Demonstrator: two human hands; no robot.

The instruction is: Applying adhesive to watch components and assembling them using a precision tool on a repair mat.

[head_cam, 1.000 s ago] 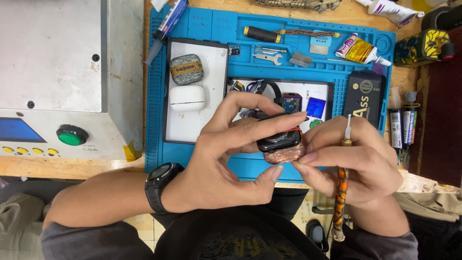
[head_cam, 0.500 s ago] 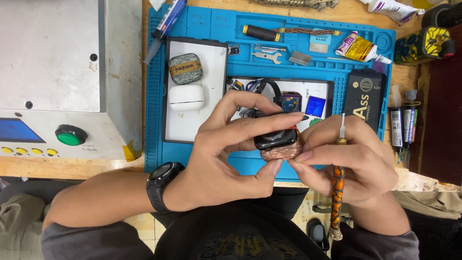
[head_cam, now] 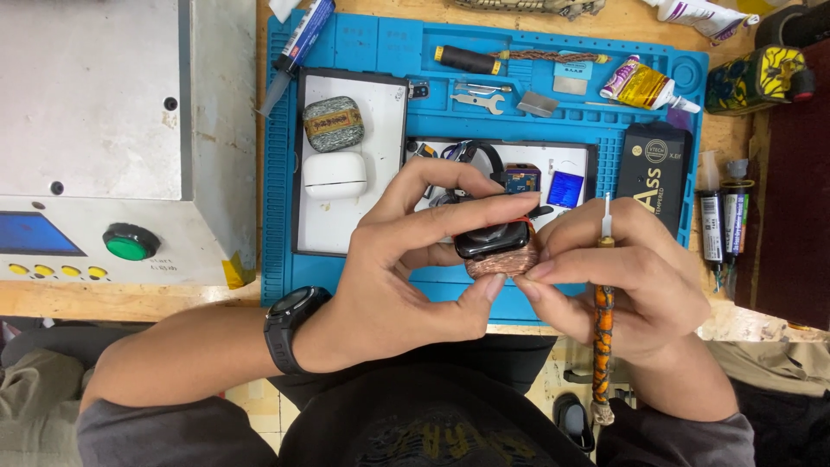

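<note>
1. Since the earlier frames we have barely shifted: the small black device [head_cam: 490, 238] with its copper-coloured coil [head_cam: 503, 262] sits a touch lower and nearer between our hands, and the orange-handled tool [head_cam: 603, 320] has tipped slightly, its pale tip now pointing to the far side.
2. Our left hand [head_cam: 406, 259] is curled nearly closed around the device, forefinger laid along its far edge and thumb pressed up from the near side, so the piece is pinched steady above the near edge of the blue work mat [head_cam: 363, 52].
3. Our right hand [head_cam: 622, 277] meets it from the right, fingertips touching the coil; the same hand also has the tool tucked along the palm, held out of the way yet ready, it seems to us.
4. We judge both hands grip the piece together so it cannot twist while it is worked on.
5. On the mat, a white tray [head_cam: 346, 216] holds a grey patterned case [head_cam: 333, 123] and a white earbud case [head_cam: 335, 175], kept apart from the loose parts.
6. Farther off lie a black-handled screwdriver [head_cam: 467, 59], a small spanner [head_cam: 475, 99] and a yellow glue tube [head_cam: 641, 84].
7. At the left of the bench [head_cam: 130, 298] stands a grey machine [head_cam: 104, 112] with a green knob [head_cam: 130, 242].
</note>
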